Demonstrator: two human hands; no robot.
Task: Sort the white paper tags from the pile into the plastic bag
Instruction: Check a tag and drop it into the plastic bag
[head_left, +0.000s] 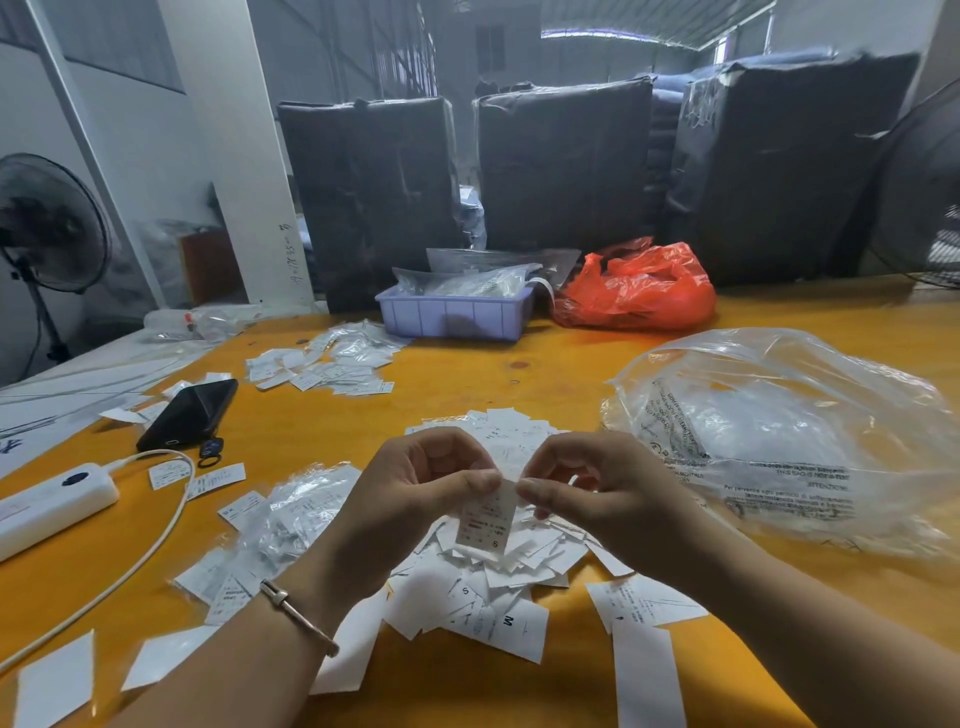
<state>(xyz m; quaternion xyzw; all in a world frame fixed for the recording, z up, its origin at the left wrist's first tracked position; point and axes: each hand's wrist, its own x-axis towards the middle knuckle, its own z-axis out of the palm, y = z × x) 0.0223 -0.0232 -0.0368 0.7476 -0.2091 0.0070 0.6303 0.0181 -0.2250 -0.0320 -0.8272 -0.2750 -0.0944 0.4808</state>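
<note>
Both hands are meeting just above the pile (483, 577) of white paper tags. The left hand (415, 499) and the right hand (597, 493) are each pinching the top edge of one tag (485, 519) between thumb and forefinger, so the tag is hanging down between them, printed side toward the camera, with an "S" near its lower end. Neither hand is holding anything else that I can make out.

The pile is lying directly under and just beyond the hands, spreading toward the person on the yellow tabletop (519, 364). It is looking thick, with many tags overlapping. The clear plastic bag (779, 436) is sitting to the right of the right hand, near it but not touching, puffed up and crumpled. Something pale is showing through its wall, but whether that is tags or only folds of plastic is hard to tell.

To the left of the left hand, small clear packets (291, 514) with tags inside are lying loose, and further off beyond that hand another scatter of tags (327, 366) is waiting.

Judging by all this, the sorting is looking far from finished: one tag is being handled, and most of the pile is remaining on the tabletop.
</note>
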